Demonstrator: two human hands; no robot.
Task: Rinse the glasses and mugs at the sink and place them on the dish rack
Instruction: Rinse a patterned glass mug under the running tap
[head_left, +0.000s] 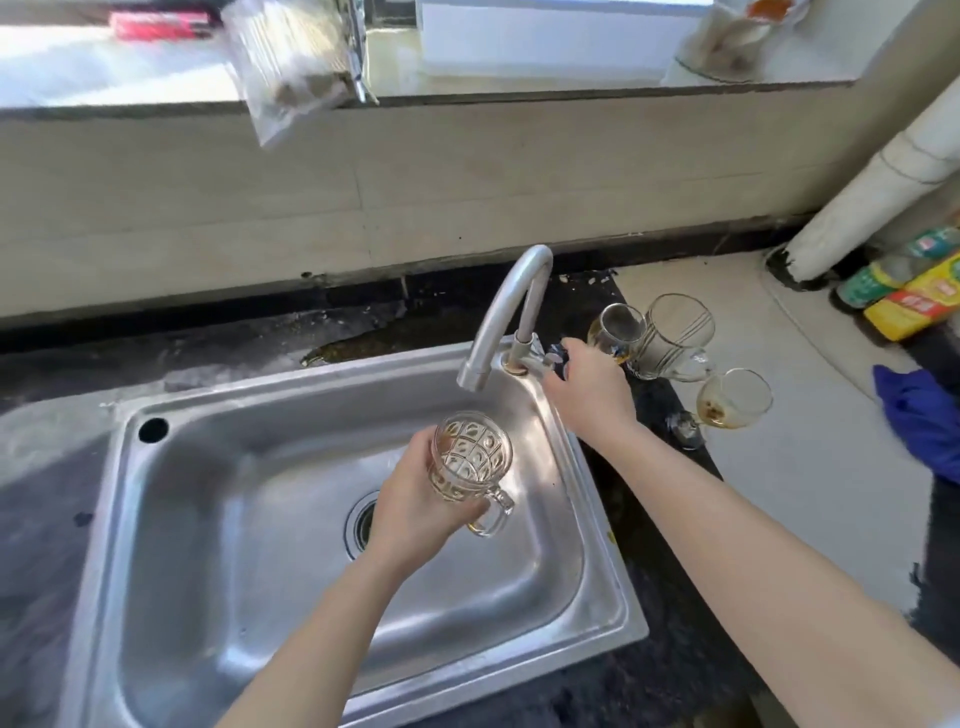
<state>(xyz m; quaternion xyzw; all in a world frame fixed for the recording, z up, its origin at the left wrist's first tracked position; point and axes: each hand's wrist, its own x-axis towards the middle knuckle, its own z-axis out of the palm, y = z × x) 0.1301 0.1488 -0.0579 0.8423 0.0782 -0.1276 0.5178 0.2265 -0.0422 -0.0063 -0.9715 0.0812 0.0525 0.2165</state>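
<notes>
Left hand (415, 501) grips a clear patterned glass mug (470, 460) at frame centre. Right hand (589, 392) curls round the steel faucet's handle (554, 357).

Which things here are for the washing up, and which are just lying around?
For the job: glass mug, in left hand; tap; tap handle, in right hand; sink; three other glasses.
Lying about: blue cloth, bottles, plastic bag.

No legible text anywhere; print on the green-labelled bottle (883, 273) and the yellow package (915, 305) too blurred to read.
</notes>
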